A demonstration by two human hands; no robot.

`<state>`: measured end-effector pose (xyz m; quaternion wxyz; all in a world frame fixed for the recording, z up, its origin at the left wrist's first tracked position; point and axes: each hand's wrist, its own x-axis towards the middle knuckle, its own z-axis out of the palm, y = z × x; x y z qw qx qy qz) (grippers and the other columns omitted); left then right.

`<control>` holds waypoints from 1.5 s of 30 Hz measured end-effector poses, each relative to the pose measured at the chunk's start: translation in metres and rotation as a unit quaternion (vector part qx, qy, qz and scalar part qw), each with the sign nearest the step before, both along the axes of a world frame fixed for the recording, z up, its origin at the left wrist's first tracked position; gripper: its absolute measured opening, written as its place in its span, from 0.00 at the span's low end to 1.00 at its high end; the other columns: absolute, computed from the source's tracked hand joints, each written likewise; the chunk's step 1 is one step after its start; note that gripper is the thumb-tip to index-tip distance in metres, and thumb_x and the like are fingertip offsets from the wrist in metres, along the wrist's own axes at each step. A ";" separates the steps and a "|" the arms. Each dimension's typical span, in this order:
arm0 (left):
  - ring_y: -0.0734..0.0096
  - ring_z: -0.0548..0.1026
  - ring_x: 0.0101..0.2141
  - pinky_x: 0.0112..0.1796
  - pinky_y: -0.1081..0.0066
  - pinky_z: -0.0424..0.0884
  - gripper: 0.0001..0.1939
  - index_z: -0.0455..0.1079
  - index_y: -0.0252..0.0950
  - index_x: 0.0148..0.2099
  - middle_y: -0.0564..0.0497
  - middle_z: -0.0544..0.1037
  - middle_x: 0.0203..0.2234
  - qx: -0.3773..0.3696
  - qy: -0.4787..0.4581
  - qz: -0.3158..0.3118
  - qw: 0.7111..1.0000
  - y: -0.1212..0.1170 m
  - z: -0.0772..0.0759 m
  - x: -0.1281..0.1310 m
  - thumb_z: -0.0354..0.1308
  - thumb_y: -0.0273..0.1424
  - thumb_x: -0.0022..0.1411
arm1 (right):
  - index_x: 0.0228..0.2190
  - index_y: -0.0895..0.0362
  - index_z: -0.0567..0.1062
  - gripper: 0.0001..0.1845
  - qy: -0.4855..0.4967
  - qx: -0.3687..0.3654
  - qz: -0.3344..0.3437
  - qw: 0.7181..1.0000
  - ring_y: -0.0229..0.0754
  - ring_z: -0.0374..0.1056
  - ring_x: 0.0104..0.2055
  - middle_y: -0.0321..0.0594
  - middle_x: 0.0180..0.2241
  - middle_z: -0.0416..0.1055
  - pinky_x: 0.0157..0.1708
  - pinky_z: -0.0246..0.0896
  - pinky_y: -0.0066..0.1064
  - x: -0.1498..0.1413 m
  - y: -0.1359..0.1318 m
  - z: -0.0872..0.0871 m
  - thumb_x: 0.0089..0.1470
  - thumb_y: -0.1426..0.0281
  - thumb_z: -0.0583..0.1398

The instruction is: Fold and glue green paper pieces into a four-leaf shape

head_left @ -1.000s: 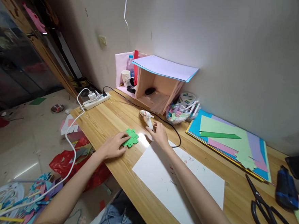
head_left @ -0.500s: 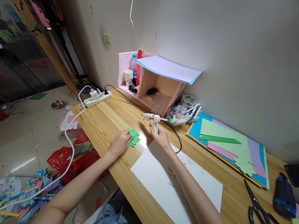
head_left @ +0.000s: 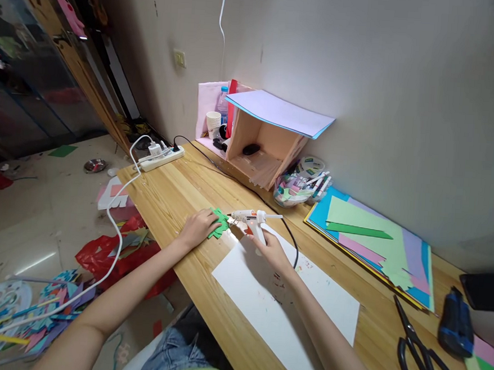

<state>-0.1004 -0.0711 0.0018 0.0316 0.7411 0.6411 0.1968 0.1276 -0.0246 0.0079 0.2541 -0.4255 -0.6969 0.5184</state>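
Observation:
My left hand [head_left: 198, 228] is closed on the left side of a green paper cutout [head_left: 220, 226] with a jagged edge, keeping it against the wooden table [head_left: 162, 187]. Some of its fingers hide part of the paper. A white hot glue gun [head_left: 251, 217] is gripped by its handle in my right hand [head_left: 270, 247]. Its nozzle points left, at the right edge of the green paper; whether the tip touches cannot be made out. A white glue stick juts from the gun's back, and a black cord trails behind it. Beneath my right forearm lies a white sheet [head_left: 240, 289] with coloured specks.
Black scissors [head_left: 419, 349] and a dark blue tool [head_left: 456, 323] lie at the right. Coloured paper sheets [head_left: 365, 216] and a clear tub of scraps [head_left: 291, 191] stand along the wall. Behind is a cardboard box [head_left: 258, 146]. A power strip [head_left: 162, 159] sits at the left corner.
The glue gun in my right hand has come down and leftward, turning more level, so its nozzle is now at the green paper's edge. My left hand stays on the paper.

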 end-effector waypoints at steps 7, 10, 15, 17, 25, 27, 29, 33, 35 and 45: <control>0.68 0.70 0.33 0.32 0.71 0.63 0.13 0.72 0.37 0.33 0.48 0.71 0.30 0.000 0.002 0.011 1.000 0.001 -0.001 0.002 0.47 0.34 0.61 | 0.36 0.60 0.75 0.20 0.006 -0.016 0.003 1.000 0.45 0.65 0.33 0.42 0.33 0.71 0.30 0.57 0.31 0.001 -0.004 -0.001 0.49 0.58 0.55; 0.69 0.70 0.33 0.31 0.72 0.63 0.12 0.72 0.37 0.33 0.49 0.72 0.30 0.006 -0.044 0.037 0.998 0.002 -0.004 0.000 0.48 0.34 0.60 | 0.35 0.60 0.74 0.21 0.008 -0.026 0.005 1.000 0.44 0.64 0.32 0.42 0.32 0.70 0.29 0.55 0.30 -0.001 -0.005 -0.001 0.50 0.56 0.54; 0.71 0.70 0.32 0.33 0.73 0.64 0.11 0.73 0.37 0.33 0.50 0.72 0.30 0.011 -0.155 0.089 0.984 0.005 -0.013 -0.002 0.51 0.35 0.57 | 0.33 0.59 0.73 0.22 -0.010 -0.009 0.009 1.000 0.43 0.63 0.32 0.41 0.30 0.69 0.31 0.54 0.31 -0.006 -0.002 -0.002 0.52 0.55 0.51; 0.71 0.70 0.32 0.33 0.72 0.65 0.11 0.73 0.37 0.32 0.50 0.72 0.30 0.010 -0.178 0.097 0.979 0.006 -0.015 -0.003 0.51 0.35 0.57 | 0.31 0.59 0.72 0.21 -0.023 -0.005 0.021 1.000 0.42 0.62 0.31 0.40 0.29 0.69 0.31 0.54 0.31 -0.007 -0.001 -0.002 0.53 0.55 0.50; 0.72 0.70 0.31 0.32 0.74 0.64 0.10 0.72 0.38 0.31 0.52 0.71 0.29 0.006 -0.186 0.101 0.977 0.008 -0.019 -0.005 0.51 0.35 0.56 | 0.29 0.58 0.70 0.21 -0.061 0.017 0.044 0.997 0.41 0.62 0.30 0.39 0.28 0.68 0.31 0.53 0.29 -0.013 0.002 0.001 0.54 0.56 0.48; 0.73 0.70 0.31 0.31 0.74 0.64 0.10 0.72 0.39 0.32 0.52 0.71 0.29 0.007 -0.186 0.099 0.977 0.007 -0.019 -0.006 0.51 0.35 0.57 | 0.29 0.58 0.70 0.21 -0.069 0.016 0.044 0.997 0.41 0.62 0.30 0.38 0.27 0.68 0.31 0.53 0.29 -0.014 0.002 0.001 0.54 0.55 0.48; 0.73 0.70 0.31 0.31 0.74 0.64 0.10 0.72 0.39 0.32 0.52 0.72 0.30 0.008 -0.186 0.099 0.978 0.007 -0.019 -0.006 0.51 0.35 0.57 | 0.29 0.59 0.70 0.21 -0.076 0.015 0.044 0.996 0.42 0.62 0.30 0.38 0.27 0.67 0.31 0.53 0.30 -0.015 0.002 0.001 0.54 0.55 0.47; 0.73 0.70 0.31 0.31 0.74 0.64 0.10 0.73 0.39 0.32 0.52 0.72 0.30 0.003 -0.182 0.103 0.978 0.007 -0.019 -0.006 0.51 0.36 0.57 | 0.30 0.59 0.70 0.22 -0.072 0.021 0.043 0.996 0.42 0.61 0.30 0.39 0.27 0.67 0.31 0.52 0.30 -0.015 0.003 0.000 0.53 0.55 0.47; 0.72 0.70 0.32 0.31 0.74 0.64 0.11 0.73 0.39 0.32 0.52 0.72 0.31 0.001 -0.180 0.104 0.978 0.007 -0.018 -0.006 0.51 0.36 0.57 | 0.31 0.59 0.70 0.22 -0.070 0.019 0.043 0.996 0.41 0.60 0.30 0.39 0.27 0.67 0.31 0.51 0.29 -0.015 0.002 0.001 0.53 0.54 0.47; 0.72 0.70 0.32 0.32 0.74 0.64 0.11 0.73 0.39 0.32 0.52 0.72 0.31 -0.006 -0.177 0.109 0.978 0.008 -0.018 -0.006 0.51 0.37 0.57 | 0.28 0.58 0.71 0.22 -0.061 0.016 0.041 0.997 0.40 0.59 0.28 0.37 0.26 0.66 0.30 0.51 0.28 -0.016 0.002 0.000 0.53 0.55 0.47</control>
